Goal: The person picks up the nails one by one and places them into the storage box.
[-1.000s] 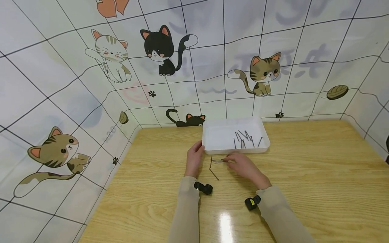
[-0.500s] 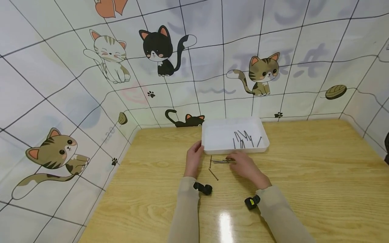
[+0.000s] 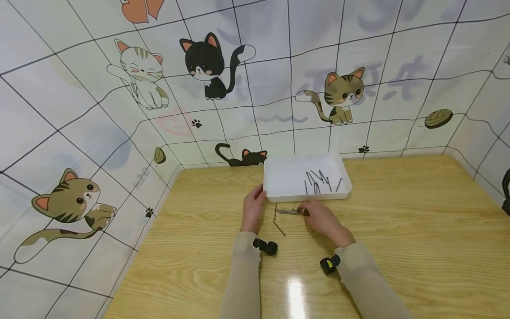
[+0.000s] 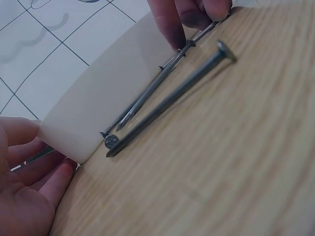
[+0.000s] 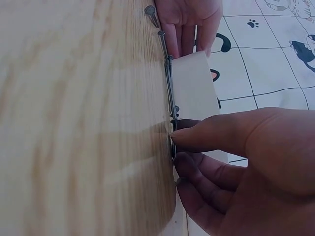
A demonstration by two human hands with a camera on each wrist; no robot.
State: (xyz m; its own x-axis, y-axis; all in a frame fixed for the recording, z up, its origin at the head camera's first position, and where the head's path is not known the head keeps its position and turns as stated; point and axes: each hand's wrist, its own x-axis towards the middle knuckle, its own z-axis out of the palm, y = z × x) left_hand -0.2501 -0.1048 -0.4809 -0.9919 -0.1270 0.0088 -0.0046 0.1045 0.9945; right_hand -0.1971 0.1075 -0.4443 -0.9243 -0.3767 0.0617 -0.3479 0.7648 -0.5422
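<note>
The left hand [image 3: 253,208] grips the front left corner of a white tray [image 3: 279,197]; its fingers lie against the corner in the left wrist view. Several nails [image 3: 318,182] lie loose inside the tray's right half. On the table before the tray, a few more nails [image 4: 152,86] lie side by side, one crosswise at their left end, and a single nail [image 4: 172,101] lies slanted, closest to the left wrist camera. The right hand [image 5: 236,157] pinches a nail [image 5: 173,147] between thumb and fingers, low at the tabletop; the fingers partly hide it.
The wooden table [image 3: 191,266] runs back to a wall sheet [image 3: 275,79] printed with cats and grid lines. The tray stands close to this wall. Both wrists wear small black cameras, and a dark object [image 3: 507,195] shows at the right edge.
The right hand's fingertips have shifted slightly right along the row of nails, uncovering more of them. The left hand stays at the tray corner. The head view has shifted a little.
</note>
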